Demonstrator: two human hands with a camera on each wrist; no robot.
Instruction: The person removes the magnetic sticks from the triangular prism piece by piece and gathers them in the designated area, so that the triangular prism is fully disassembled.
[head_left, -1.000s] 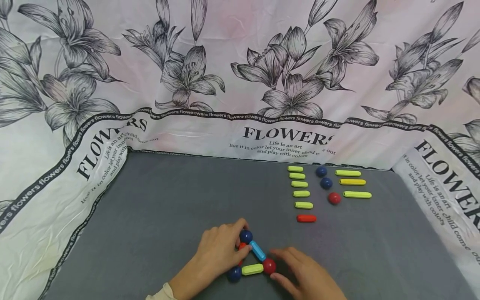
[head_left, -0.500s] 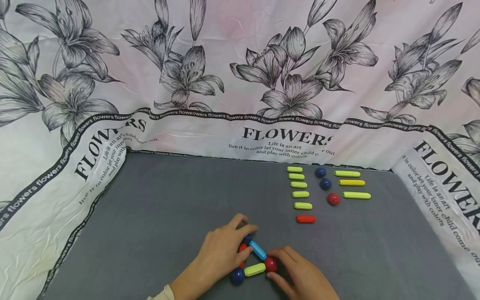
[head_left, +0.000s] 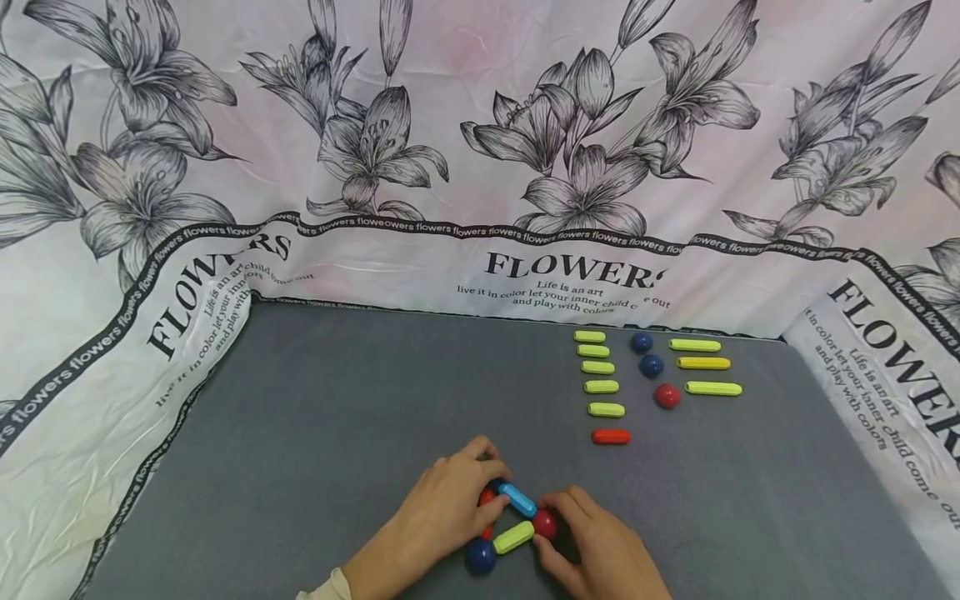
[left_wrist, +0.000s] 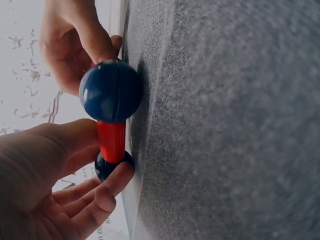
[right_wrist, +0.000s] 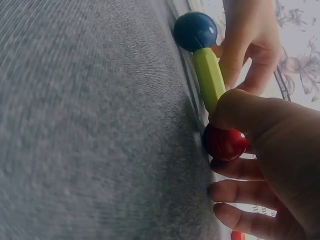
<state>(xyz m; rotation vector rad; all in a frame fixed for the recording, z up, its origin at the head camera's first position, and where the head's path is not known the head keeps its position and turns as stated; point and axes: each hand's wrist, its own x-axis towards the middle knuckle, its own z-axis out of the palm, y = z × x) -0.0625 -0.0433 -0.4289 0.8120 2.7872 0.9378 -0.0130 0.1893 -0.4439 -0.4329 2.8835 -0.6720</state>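
A small triangle of toy rods and balls lies between the hands: a light-blue rod point(head_left: 517, 499), a yellow-green rod point(head_left: 513, 537) and a red rod point(left_wrist: 111, 140), with balls at the corners. My left hand point(head_left: 450, 504) curls its fingers round the far blue ball point(left_wrist: 102, 171), mostly covered in the head view, its thumb by the red rod. With thumb and fingers my right hand point(head_left: 600, 542) pinches the red ball point(head_left: 545, 525) at the right corner. The near blue ball point(head_left: 481, 557) is untouched at the front corner.
Beyond the hands, several short yellow-green rods point(head_left: 602, 387) line up above a red rod point(head_left: 611, 437). To their right are two blue balls point(head_left: 652, 365), a red ball point(head_left: 667, 396) and longer rods point(head_left: 712, 388). A flower-printed cloth point(head_left: 390, 267) borders the grey surface.
My right hand has closed in on the red ball. The left fingers have reached over the far blue ball. The triangle has turned slightly and shifted right.
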